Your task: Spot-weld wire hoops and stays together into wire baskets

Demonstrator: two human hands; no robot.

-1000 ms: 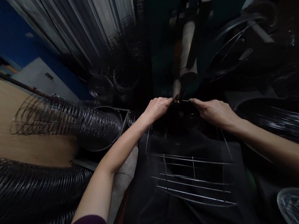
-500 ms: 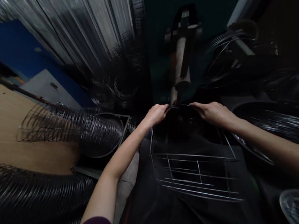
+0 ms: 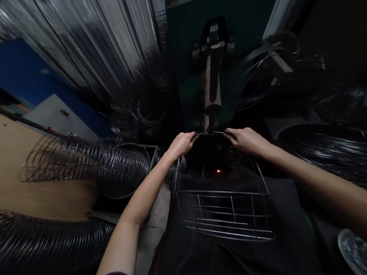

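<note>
My left hand (image 3: 182,144) and my right hand (image 3: 244,140) are both closed on the curved far rim of a wire basket or rack (image 3: 223,190), one hand to each side of the middle. Between them the rim sits at the tip of a machine's welding-type electrode arm (image 3: 210,85). The frame's thin rods hang toward me over a dark cloth (image 3: 212,263) on my lap. A small orange glow (image 3: 218,171) shows below the rim. Shadow hides the lower electrode and part of the frame.
A dark green machine body (image 3: 183,30) rises ahead. On the left stand a ring stack (image 3: 106,160), a larger coil pile (image 3: 43,248) and a wooden board (image 3: 11,149). To the right are a basin of wire pieces (image 3: 335,150) and a clear-rimmed bowl (image 3: 361,254).
Both hands and the wire frame appear shifted left in the view, along with the machine, as the camera turned. An orange glow now shows under the rim.
</note>
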